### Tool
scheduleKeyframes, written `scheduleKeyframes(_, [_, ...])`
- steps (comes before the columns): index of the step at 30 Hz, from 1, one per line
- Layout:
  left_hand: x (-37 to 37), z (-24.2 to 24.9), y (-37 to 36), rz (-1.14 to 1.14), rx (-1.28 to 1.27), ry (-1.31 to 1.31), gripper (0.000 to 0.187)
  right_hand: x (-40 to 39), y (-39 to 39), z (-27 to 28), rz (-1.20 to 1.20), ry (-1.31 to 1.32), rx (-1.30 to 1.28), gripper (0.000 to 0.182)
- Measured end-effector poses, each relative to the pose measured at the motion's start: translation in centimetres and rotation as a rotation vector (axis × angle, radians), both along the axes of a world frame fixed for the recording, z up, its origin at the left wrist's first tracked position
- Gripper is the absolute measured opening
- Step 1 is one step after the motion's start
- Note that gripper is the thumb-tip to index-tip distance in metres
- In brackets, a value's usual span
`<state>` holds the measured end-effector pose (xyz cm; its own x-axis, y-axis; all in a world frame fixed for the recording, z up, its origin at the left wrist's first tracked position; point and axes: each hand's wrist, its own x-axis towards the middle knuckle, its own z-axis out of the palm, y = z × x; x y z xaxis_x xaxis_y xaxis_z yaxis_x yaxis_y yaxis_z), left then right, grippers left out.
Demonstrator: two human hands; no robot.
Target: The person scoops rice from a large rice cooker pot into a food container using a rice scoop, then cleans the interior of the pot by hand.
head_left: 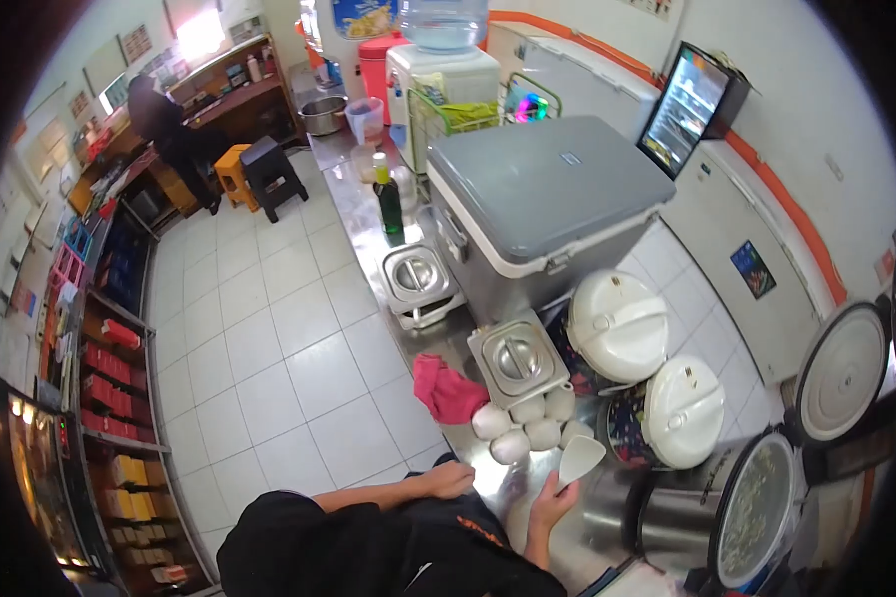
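Note:
My right hand is closed around the handle of a white rice paddle, its flat blade pointing up and away from me. Beside the counter's near left edge, my left hand is curled into a fist; whether anything is inside it is hidden. Several rounded white bundles lie together on the steel counter, just beyond both hands. A crumpled red cloth sits left of them. Behind the bundles stands a lidded steel pan. At the right, a large open pot holds white grains resembling rice.
Two white-lidded containers and a big grey cooler box stand along the right. Farther up the counter are a second lidded pan and a green bottle. Another person is by stools at the far left.

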<state>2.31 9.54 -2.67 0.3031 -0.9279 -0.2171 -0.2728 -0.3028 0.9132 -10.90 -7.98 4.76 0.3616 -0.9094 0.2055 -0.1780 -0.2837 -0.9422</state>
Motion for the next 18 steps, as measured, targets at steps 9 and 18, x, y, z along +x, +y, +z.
scheduleKeyframes(9, [-3.4, -15.3, 21.4, 1.473, 0.792, 0.085, 0.024, 6.6, 2.6, 2.6, 0.459, -0.072, 0.247, 0.019])
scheduleKeyframes(18, [-21.4, -26.7, 46.0, 0.733, 1.065, 0.341, 0.032, 21.6, 10.8, 5.5, 1.039, 0.195, 0.124, 0.011])
